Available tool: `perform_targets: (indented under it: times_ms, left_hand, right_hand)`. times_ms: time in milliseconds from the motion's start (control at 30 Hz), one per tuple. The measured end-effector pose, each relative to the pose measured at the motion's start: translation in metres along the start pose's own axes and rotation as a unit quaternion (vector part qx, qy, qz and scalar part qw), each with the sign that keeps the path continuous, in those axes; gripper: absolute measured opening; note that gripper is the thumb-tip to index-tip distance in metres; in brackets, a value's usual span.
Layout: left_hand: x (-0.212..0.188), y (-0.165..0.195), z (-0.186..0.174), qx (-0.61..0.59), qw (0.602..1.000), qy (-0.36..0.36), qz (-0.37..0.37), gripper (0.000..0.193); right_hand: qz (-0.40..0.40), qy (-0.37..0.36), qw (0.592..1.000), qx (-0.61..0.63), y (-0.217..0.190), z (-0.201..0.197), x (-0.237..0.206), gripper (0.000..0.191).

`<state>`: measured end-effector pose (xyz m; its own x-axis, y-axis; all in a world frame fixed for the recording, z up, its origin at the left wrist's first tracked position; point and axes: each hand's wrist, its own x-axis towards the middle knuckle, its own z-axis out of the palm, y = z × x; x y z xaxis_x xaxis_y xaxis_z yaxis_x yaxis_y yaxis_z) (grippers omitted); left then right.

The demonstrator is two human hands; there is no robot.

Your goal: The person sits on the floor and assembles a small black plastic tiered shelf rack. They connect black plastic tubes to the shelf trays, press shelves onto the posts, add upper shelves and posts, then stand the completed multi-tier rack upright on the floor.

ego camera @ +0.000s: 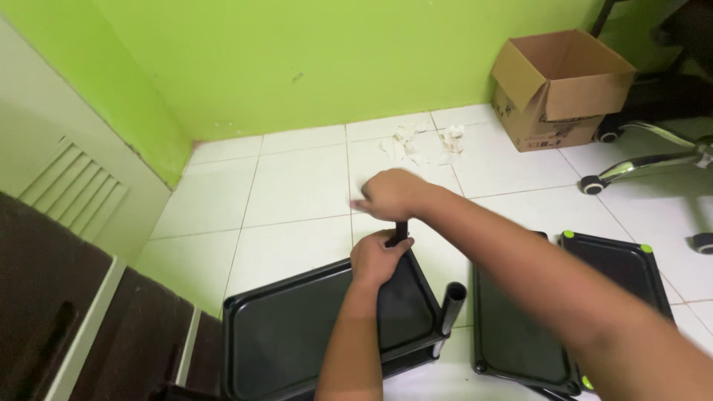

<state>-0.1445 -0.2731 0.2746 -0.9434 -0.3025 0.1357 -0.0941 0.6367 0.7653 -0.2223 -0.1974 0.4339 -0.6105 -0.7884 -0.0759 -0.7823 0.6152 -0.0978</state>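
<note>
**Both hands on a black post at the tray's corner**

We see the left hand (pixel 379 258) wrapped around a short black post (pixel 401 232) that stands at the far right corner of a black plastic tray (pixel 297 334); its fingers are curled shut on the post. The right hand (pixel 392 194) sits just above, its fingers bent over the top end of the same post, though we cannot tell how firmly they close on it. The tray lies on the white tiled floor (pixel 297 186), tilted slightly, with a second black tube (pixel 451 304) upright at its near right corner.

To the right, well apart from the hands, lie two more black trays (pixel 520 334) side by side, the farther one with green caps (pixel 570 235) at its corners. An open cardboard box (pixel 557 89) stands against the green wall (pixel 297 59), with crumpled paper scraps (pixel 423 142) near it and a chair base (pixel 653 160) on castors beside it.
</note>
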Motion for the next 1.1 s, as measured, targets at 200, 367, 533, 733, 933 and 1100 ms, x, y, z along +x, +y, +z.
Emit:
perform_targets:
  times_ms: [200,367,533,733,933,1100]
  left_hand:
    - [-0.003,0.002,-0.002,0.007,1.0,-0.015,-0.002,0.04]
    - [-0.004,0.003,-0.003,0.003,1.0,-0.019,-0.022,0.039]
    - [-0.001,0.008,0.006,-0.031,0.997,0.041,0.055,0.033]
    - [0.005,0.018,0.018,-0.149,0.986,0.007,0.073,0.022]
    - [0.011,0.007,0.007,-0.116,0.986,-0.066,0.099,0.022]
    - [0.016,0.011,0.009,-0.157,0.973,-0.057,0.156,0.025]
  right_hand:
    - [-0.027,0.026,0.994,0.098,0.004,0.006,0.005,0.058]
    - [-0.018,0.067,0.989,0.13,0.011,0.004,0.01,0.056]
    - [-0.005,0.04,0.99,0.137,0.011,0.018,0.011,0.059]
    - [0.071,0.01,0.971,0.227,0.016,0.023,0.017,0.065]
    - [0.135,0.039,0.944,0.297,0.016,0.027,0.021,0.071]
    - [0.188,0.077,0.923,0.328,0.015,0.029,0.027,0.069]
